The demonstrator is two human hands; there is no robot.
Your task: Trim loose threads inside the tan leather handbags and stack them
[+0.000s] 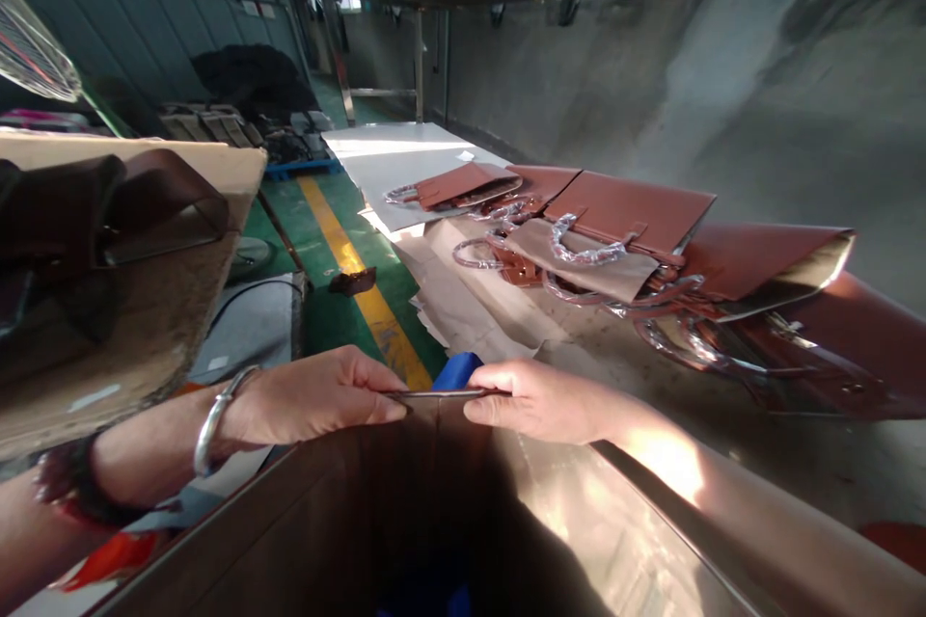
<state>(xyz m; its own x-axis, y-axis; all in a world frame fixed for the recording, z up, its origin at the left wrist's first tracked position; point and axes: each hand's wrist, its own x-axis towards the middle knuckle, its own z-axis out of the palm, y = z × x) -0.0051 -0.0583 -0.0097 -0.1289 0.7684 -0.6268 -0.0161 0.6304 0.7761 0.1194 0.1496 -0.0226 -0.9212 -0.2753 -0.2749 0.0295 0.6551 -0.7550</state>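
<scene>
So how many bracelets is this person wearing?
2, both behind the left hand: a silver bangle at the wrist, a dark beaded band farther up the arm. Others may be hidden off-frame.

The brown leather bag (550,511) is gaping open in the near foreground, its mouth turning toward the camera. Its smooth reddish-brown walls are spreading outward from a thin, straight far edge, which the left hand (311,397) and the right hand (535,400) are pinching from either side, fingertips nearly meeting. The inside is lying mostly in deep shadow, while sunlight is falling across the right wall. The bag is sitting at the near end of the bench (796,472).
</scene>
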